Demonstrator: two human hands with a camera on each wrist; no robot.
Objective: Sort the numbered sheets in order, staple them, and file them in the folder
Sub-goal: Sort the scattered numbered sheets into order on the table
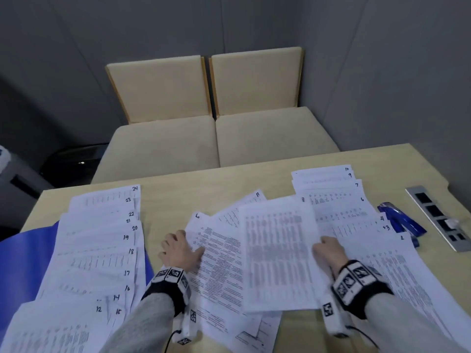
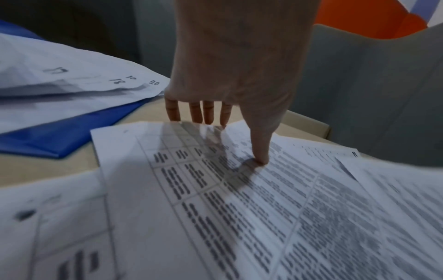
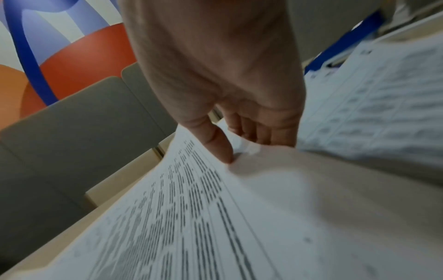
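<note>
Numbered printed sheets cover the table. A fan marked 12 to 24 (image 1: pixel 102 250) lies at the left, partly over the blue folder (image 1: pixel 28 263). Another fan marked 2 to 10 (image 1: pixel 356 217) lies at the right. In the middle, my left hand (image 1: pixel 182 248) pinches the left edge of the sheet marked 5 (image 1: pixel 219 263), thumb on top (image 2: pixel 261 157). My right hand (image 1: pixel 325 248) pinches the right edge of a dense table sheet (image 1: pixel 277 253), thumb above and fingers beneath (image 3: pixel 263 136). Sheet 11 (image 1: pixel 244 202) pokes out behind them. A blue stapler (image 1: pixel 400 220) lies right of the fan.
A metal socket strip (image 1: pixel 438 217) is set into the table near its right edge. Two beige seats (image 1: pixel 219 141) stand beyond the far edge. Bare table (image 1: pixel 178 187) shows between the two fans at the back.
</note>
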